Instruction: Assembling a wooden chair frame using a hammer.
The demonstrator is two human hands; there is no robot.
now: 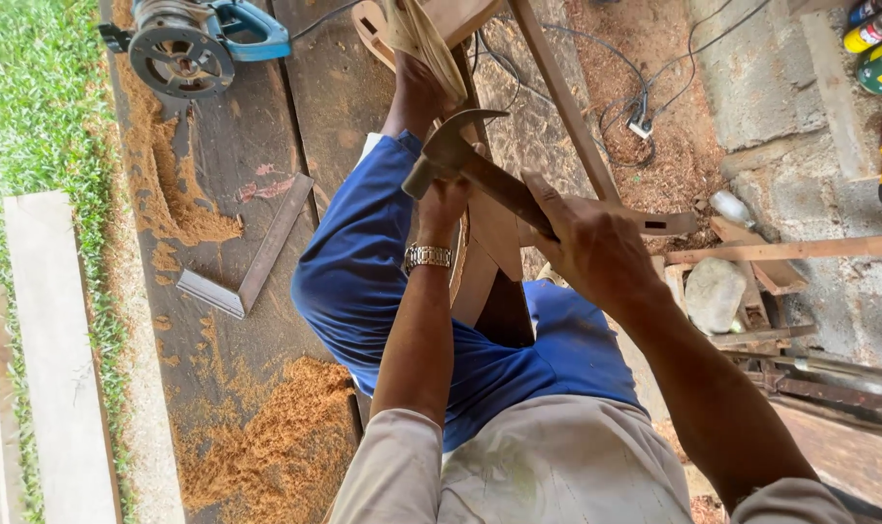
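Both forearms reach down: right hand [596, 243] wraps its fingers tight around the claw hammer [470, 160], left hand [444, 202] curled on the wooden frame [494, 243] just under the head. 1 glancing swing could catch those knuckles.

This was an open-air carpentry workshop. Heaps of sawdust [266, 446] lay over a dark plank floor [237, 146], where a blue power router [193, 44] and a steel try square [251, 252] rested. Cut timber pieces [785, 250] and offcuts leaned by a rough concrete block wall [751, 68]. Spray cans [878, 34] stood on a ledge, and grass [33, 107] bordered the floor.
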